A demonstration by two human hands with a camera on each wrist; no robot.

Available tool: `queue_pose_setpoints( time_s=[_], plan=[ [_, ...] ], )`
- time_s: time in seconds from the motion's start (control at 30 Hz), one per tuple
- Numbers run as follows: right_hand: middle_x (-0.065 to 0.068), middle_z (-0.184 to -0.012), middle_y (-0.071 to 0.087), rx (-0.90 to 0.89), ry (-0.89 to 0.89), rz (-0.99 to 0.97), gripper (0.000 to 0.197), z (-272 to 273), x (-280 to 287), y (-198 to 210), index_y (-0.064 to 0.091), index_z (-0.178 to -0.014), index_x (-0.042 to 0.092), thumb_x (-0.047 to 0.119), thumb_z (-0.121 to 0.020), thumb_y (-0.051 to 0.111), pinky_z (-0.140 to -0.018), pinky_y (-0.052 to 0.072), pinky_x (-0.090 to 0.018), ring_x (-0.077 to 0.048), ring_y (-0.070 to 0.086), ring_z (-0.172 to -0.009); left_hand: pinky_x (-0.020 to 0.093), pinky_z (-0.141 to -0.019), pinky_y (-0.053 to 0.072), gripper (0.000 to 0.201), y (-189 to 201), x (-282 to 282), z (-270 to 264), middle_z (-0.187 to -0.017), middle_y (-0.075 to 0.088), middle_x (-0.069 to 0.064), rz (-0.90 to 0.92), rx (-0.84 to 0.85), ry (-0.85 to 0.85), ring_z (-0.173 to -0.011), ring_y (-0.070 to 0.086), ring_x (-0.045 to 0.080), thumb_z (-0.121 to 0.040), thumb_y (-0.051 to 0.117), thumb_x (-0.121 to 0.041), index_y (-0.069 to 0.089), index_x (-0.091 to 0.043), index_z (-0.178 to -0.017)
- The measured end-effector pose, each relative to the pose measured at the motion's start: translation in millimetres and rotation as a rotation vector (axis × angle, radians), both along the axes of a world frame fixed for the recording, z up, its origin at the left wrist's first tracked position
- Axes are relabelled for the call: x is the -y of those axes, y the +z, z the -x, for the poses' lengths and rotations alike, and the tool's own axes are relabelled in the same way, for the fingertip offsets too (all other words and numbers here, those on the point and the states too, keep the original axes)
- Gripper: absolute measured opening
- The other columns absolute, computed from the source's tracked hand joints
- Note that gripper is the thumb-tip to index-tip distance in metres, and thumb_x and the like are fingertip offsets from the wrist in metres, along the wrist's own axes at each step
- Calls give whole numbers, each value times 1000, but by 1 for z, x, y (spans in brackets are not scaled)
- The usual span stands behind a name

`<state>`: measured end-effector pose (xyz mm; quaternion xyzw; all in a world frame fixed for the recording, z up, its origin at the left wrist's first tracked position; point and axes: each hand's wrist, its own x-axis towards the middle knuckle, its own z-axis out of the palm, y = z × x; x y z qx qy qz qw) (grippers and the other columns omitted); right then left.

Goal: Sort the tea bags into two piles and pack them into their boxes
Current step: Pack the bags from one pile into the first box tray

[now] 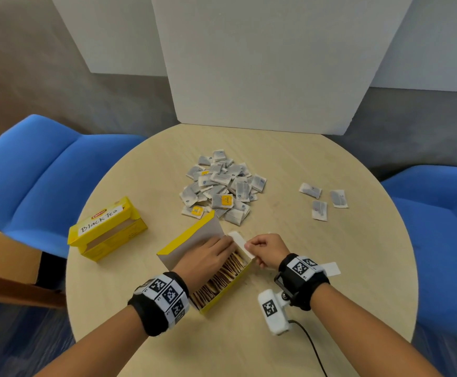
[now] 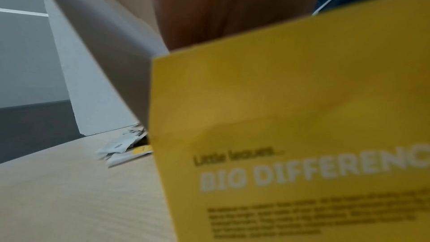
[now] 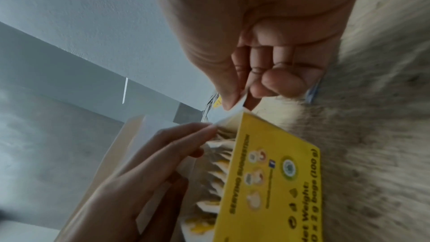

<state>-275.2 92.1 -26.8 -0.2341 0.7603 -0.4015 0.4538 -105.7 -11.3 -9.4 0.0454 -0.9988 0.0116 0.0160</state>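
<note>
An open yellow tea box (image 1: 223, 291) stands near the table's front, packed with a row of yellow-tagged tea bags (image 1: 228, 270); its lid (image 1: 192, 240) leans back to the left. My left hand (image 1: 222, 247) lies with straight fingers over the box's far end, touching the bags. My right hand (image 1: 250, 244) pinches the white end flap (image 1: 241, 240) between thumb and forefinger, seen close in the right wrist view as the flap (image 3: 232, 111). A mixed pile of tea bags (image 1: 222, 186) lies beyond. Three grey bags (image 1: 322, 198) lie apart at the right. A second box marked Black Tea (image 1: 107, 228) stands open at left.
Blue chairs (image 1: 45, 180) flank the round table (image 1: 167, 336) on both sides. White boards (image 1: 262, 63) stand along its far edge. A white paper slip (image 1: 332, 268) lies by my right wrist, and a cable (image 1: 314, 349) trails from the wrist camera.
</note>
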Motion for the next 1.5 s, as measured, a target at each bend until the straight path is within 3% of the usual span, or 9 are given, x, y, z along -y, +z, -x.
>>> queue_pose_setpoints(
  time_s=[0.17,0.37,0.47,0.63,0.97,1.13,1.27,1.4,1.5],
  plan=[
    [-1,-57,55,-44,16,-13,7,2,1,1,66,-85,10,16,-88,65,-42,41,-19,-10,48,-44,24,-72,55,53,-1,4,-5,-112,65,3,20,37,-18,-88,65,19,-56,86,-14,67,-13,-105],
    [0,-79,65,-452,195,-65,21,9,4,14,70,-86,15,36,-84,69,-72,48,-27,-15,59,-75,25,-62,45,21,7,5,14,-89,66,0,69,152,21,-85,56,19,-78,69,-16,61,-13,-97],
    [-4,-93,68,-512,64,-72,23,29,0,17,67,-92,13,34,-89,62,-72,43,-24,-17,60,-85,25,-60,46,14,12,10,27,-82,69,-4,133,247,-26,-85,57,19,-77,72,-23,66,-17,-88],
    [-10,-121,59,-498,116,-352,46,53,-13,2,55,-120,11,37,-84,68,-86,43,-28,-24,56,-108,36,-81,40,24,7,10,39,-112,63,8,120,401,-25,-113,42,28,-97,41,-14,57,-5,-112],
    [-9,-121,58,-527,273,-488,62,29,13,2,52,-121,6,43,-76,74,-83,45,-29,-24,56,-110,37,-92,33,30,6,9,42,-127,53,5,106,427,3,-122,34,26,-95,44,-20,54,-10,-122],
    [-6,-107,56,-446,234,-377,48,28,13,-1,53,-111,14,33,-73,76,-79,46,-29,-17,50,-90,38,-96,33,30,5,6,40,-124,57,6,78,440,28,-123,35,27,-96,40,-19,54,-9,-121],
    [-11,-108,60,-72,-72,2,28,25,10,24,57,-103,18,10,-81,72,-62,55,-27,-21,61,-87,38,-93,32,29,7,5,38,-123,56,6,74,427,26,-120,37,27,-96,39,-17,55,-9,-119],
    [-15,-96,65,539,-27,287,20,4,7,58,58,-109,8,0,-90,56,-74,57,-35,-24,65,-84,37,-98,28,32,9,3,38,-132,51,5,67,418,37,-125,33,27,-97,37,-17,54,-12,-124],
    [-15,-100,64,430,95,205,20,-10,11,56,57,-108,11,2,-90,58,-80,56,-41,-25,64,-90,38,-105,25,38,12,3,38,-145,40,4,60,447,35,-133,29,25,-96,37,-16,48,-14,-133]
  ],
)
